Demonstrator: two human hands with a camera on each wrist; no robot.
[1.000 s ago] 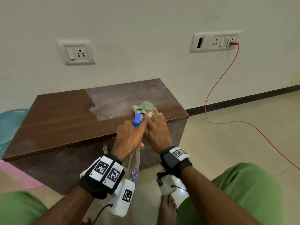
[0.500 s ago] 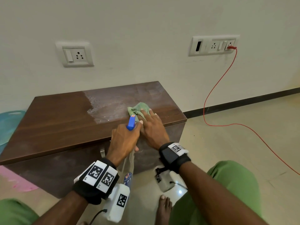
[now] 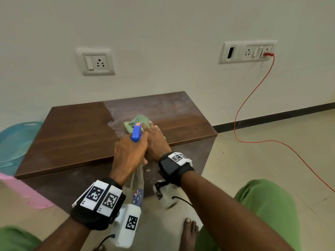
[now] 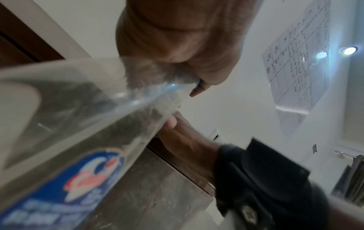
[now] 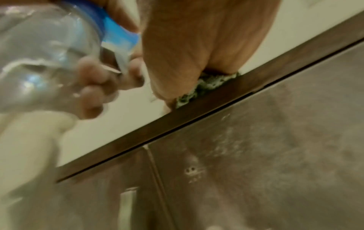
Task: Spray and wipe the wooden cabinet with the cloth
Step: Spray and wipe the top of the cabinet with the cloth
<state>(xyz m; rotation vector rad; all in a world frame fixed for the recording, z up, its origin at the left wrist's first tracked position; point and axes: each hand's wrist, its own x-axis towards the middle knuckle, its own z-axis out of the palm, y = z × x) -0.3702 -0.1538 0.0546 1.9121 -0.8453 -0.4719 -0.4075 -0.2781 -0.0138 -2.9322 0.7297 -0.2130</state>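
A low dark wooden cabinet [image 3: 76, 134] stands against the wall, its top wet and streaked on the right half. My left hand [image 3: 129, 154] grips a clear spray bottle [image 3: 138, 182] with a blue nozzle [image 3: 136, 132], held just in front of the cabinet's front edge. The bottle [image 4: 78, 124] fills the left wrist view. My right hand [image 3: 155, 138] lies flat with straight fingers on a green cloth [image 3: 139, 122] near the front middle of the top. In the right wrist view the cloth [image 5: 206, 85] shows squeezed under the palm at the cabinet's edge [image 5: 197, 121].
A red cable [image 3: 253, 115] runs from a wall socket [image 3: 248, 51] down across the tiled floor at the right. Another socket [image 3: 95, 61] sits above the cabinet. A blue tub [image 3: 12, 142] and a pink item [image 3: 23, 194] lie left of the cabinet. My green-clad knees and bare foot [image 3: 190, 232] are below.
My right hand slid the cloth leftward along the cabinet top, toward the edge of the wet patch. My left hand with the bottle moved left alongside it.
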